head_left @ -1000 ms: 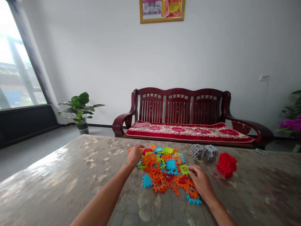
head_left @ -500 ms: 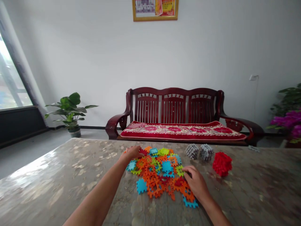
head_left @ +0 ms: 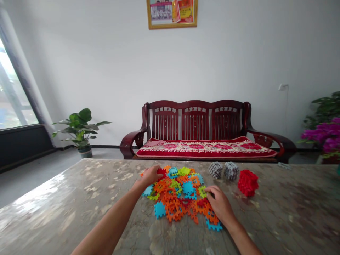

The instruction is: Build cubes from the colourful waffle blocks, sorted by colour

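Observation:
A loose pile of interlocking plastic puzzle tiles [head_left: 174, 209] in orange, blue, green and red lies on the table between my hands. At the pile's far left edge, my left hand [head_left: 152, 175] has its fingers closed on a red puzzle tile [head_left: 162, 173]; the fingertips are partly hidden. On the right side, my right hand [head_left: 218, 201] is curled, with thumb and finger at the edge of a green puzzle tile [head_left: 202, 192]. A blue tile [head_left: 214, 224] lies just below that hand.
Right of the pile stand two grey blocks of stacked tiles [head_left: 215, 170] and a red stack [head_left: 248, 182]. A small grey piece [head_left: 284, 165] lies near the far table edge [head_left: 111, 160]. Beyond are a wooden bench [head_left: 195, 120] and a potted plant [head_left: 84, 134].
My left hand has shifted slightly right, further over the red tile. The right hand stays by the green tile, barely moved. The whole view has tilted a little.

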A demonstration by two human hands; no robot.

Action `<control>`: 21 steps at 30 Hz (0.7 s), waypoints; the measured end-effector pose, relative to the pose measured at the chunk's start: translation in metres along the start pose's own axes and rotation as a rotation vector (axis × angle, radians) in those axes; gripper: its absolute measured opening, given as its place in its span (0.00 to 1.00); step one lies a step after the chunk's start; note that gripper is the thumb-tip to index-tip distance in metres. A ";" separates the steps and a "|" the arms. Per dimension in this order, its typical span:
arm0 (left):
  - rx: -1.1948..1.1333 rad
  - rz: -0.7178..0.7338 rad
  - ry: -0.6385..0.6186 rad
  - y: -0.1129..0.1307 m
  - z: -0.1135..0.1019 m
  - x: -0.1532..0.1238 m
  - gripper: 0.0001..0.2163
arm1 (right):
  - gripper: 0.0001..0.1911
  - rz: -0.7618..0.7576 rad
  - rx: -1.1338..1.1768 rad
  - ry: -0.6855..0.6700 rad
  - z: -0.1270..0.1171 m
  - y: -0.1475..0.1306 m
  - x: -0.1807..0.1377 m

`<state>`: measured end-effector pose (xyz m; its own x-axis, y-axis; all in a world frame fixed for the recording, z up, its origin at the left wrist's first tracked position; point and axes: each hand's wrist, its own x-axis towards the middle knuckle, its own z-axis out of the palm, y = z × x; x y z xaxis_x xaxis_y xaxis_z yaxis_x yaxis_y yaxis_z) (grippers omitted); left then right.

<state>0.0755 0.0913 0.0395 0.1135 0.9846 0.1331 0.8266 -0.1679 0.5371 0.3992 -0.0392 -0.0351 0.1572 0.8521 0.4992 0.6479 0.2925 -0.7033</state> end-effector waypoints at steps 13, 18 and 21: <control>-1.013 -0.082 -0.165 0.073 0.045 -0.113 0.18 | 0.14 -0.263 -0.092 0.078 -0.009 -0.041 -0.017; -1.228 -0.180 -0.146 0.099 0.074 -0.146 0.18 | 0.28 -0.394 -0.007 0.028 -0.009 -0.069 -0.032; -1.237 -0.192 -0.162 0.107 0.078 -0.149 0.18 | 0.28 -0.443 0.034 0.006 -0.007 -0.077 -0.035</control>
<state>0.1898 -0.0691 0.0121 0.1876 0.9781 -0.0900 -0.2201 0.1312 0.9666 0.3493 -0.0942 0.0052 -0.1254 0.6388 0.7591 0.6287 0.6431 -0.4373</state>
